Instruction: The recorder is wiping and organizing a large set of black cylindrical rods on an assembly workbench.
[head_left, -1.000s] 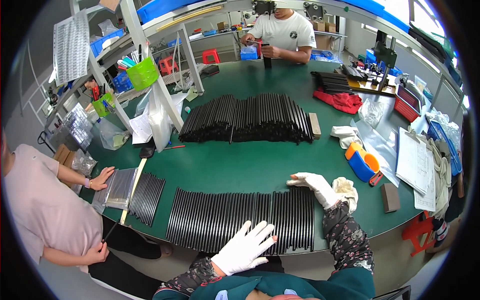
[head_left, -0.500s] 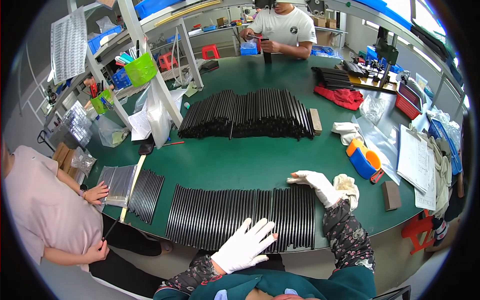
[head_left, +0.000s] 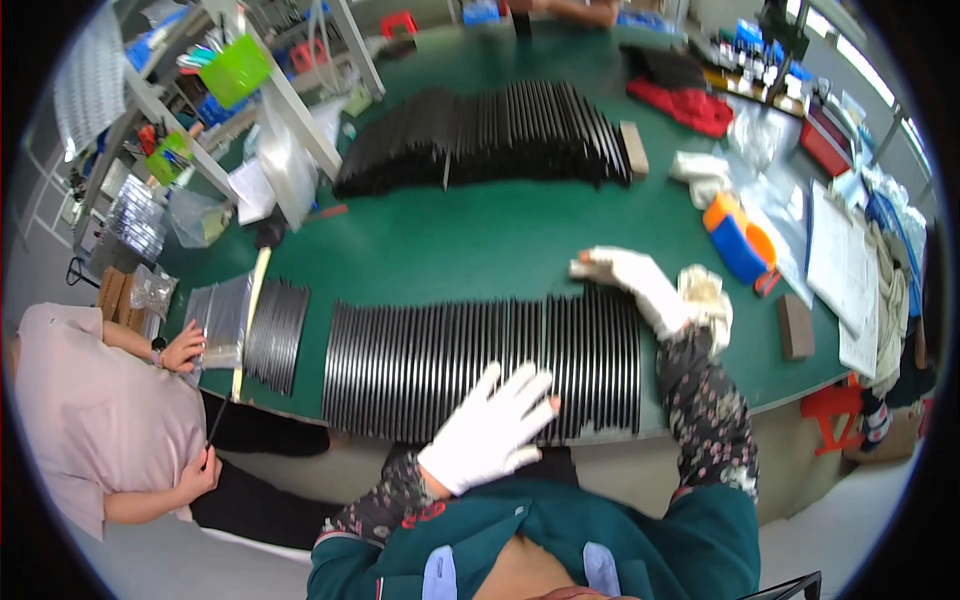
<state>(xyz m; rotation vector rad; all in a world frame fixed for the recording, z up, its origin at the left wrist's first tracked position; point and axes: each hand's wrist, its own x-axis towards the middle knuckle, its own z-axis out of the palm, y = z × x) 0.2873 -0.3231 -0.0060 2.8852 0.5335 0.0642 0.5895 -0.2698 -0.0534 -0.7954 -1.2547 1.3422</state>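
Note:
A row of thin black rods [head_left: 420, 370] lies side by side along the near edge of the green table. Over the near ends of these rods, right of the row's middle, my left hand [head_left: 490, 430] rests in a white glove with its fingers spread. My right hand [head_left: 635, 285], gloved in white too, reaches across the far ends at the row's right end. Its fingers stretch to the left, and nothing shows in its grasp. Bare fingertips poke out of both gloves.
A large pile of black rods [head_left: 490, 135] sits farther back, beside a wooden block [head_left: 633, 148]. At left, a co-worker's hand [head_left: 184, 347] touches clear plastic bags [head_left: 222, 312] near a smaller rod batch [head_left: 277, 335]. Rightward are a crumpled cloth [head_left: 706, 305], tape dispenser [head_left: 742, 243] and brown block [head_left: 796, 327].
The view has tipped downward, so the table and rods appear higher in the picture. Both hands keep nearly the same places over the row.

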